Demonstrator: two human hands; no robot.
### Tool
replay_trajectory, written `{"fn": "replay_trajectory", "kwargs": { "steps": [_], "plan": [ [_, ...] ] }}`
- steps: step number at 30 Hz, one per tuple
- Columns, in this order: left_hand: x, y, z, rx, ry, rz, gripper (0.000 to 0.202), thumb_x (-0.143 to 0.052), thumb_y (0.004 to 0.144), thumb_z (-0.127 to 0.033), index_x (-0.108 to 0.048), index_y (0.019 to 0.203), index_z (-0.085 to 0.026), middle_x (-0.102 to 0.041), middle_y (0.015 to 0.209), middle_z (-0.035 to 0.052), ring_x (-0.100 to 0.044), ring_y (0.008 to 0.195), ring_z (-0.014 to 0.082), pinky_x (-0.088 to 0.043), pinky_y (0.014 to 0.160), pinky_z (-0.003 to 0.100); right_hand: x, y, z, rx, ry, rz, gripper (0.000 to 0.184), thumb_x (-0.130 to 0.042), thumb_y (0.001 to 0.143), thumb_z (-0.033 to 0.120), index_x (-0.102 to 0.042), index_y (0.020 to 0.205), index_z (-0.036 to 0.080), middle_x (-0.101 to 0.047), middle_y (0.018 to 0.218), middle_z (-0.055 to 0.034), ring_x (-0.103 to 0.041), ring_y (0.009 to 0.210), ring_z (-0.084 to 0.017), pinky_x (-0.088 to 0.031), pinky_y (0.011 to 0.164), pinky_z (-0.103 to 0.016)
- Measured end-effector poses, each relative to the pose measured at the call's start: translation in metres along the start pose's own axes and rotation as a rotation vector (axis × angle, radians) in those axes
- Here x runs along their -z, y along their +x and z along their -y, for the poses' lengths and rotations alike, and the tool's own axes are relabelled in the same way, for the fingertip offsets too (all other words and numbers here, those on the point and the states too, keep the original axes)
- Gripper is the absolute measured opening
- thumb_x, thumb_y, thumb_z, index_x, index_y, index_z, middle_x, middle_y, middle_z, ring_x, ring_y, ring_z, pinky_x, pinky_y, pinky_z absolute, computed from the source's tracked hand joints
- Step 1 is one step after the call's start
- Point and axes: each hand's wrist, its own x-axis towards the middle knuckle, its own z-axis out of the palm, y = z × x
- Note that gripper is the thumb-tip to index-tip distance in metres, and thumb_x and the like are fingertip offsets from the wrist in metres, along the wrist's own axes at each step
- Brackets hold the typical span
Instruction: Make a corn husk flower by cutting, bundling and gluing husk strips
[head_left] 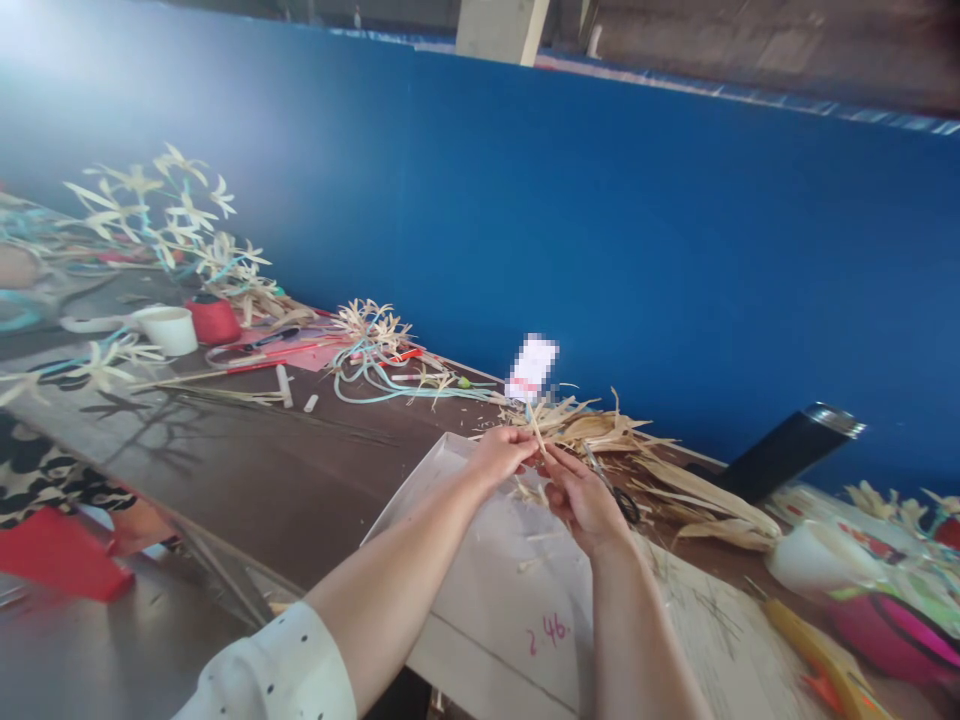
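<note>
My left hand (501,456) and my right hand (579,492) meet above a white cardboard box lid (517,590), fingertips almost touching. Between them a thin pale strip (537,430) points upward, pinched by both hands; it looks like dried husk. Small pale pieces (531,492) lie in the lid just below. A pile of dried husk leaves (600,425) spreads behind my fingers. Scissors with black handles (626,506) lie partly hidden beside my right hand.
Husk flowers on blue stems (367,330) lie along the left of the brown table (330,470). Farther left are a white cup (169,331) and a red object (214,318). A black flask (787,452) leans at right, near a white container (821,558). A blue wall (637,220) stands behind.
</note>
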Motion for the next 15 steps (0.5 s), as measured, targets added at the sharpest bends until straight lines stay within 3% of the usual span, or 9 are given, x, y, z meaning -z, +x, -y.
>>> {"fn": "replay_trajectory", "kwargs": {
  "steps": [6, 11, 15],
  "plan": [
    [0.0005, -0.0007, 0.0004, -0.024, 0.127, 0.027, 0.02, -0.058, 0.072, -0.031, -0.064, 0.078, -0.013, -0.066, 0.076, 0.0057, -0.059, 0.069, 0.0124, -0.042, 0.053, 0.019, 0.0026, 0.0025, -0.0008, 0.074, -0.091, -0.102, 0.053, -0.076, 0.054, 0.041, -0.067, 0.1, 0.016, -0.05, 0.056, 0.0033, -0.031, 0.039, -0.003, -0.015, 0.037, -0.019],
    [0.0019, -0.0019, 0.0004, 0.019, 0.099, 0.061, 0.036, -0.05, 0.075, -0.049, -0.064, 0.083, -0.016, -0.067, 0.083, 0.0061, -0.059, 0.071, 0.0131, -0.043, 0.053, 0.019, 0.004, 0.0, 0.0019, 0.107, -0.165, -0.134, 0.049, -0.072, 0.058, 0.04, -0.068, 0.1, 0.015, -0.044, 0.046, 0.0048, -0.031, 0.038, -0.005, -0.016, 0.037, -0.019],
    [0.0037, -0.0022, 0.0019, -0.013, 0.165, 0.109, 0.046, -0.046, 0.074, -0.057, -0.063, 0.081, -0.015, -0.066, 0.081, 0.0063, -0.056, 0.066, 0.0122, -0.041, 0.05, 0.019, 0.0046, -0.0013, 0.0027, 0.122, -0.191, -0.131, 0.047, -0.071, 0.059, 0.04, -0.069, 0.099, 0.016, -0.047, 0.05, 0.003, -0.031, 0.038, -0.005, -0.016, 0.036, -0.019]
  ]
}}
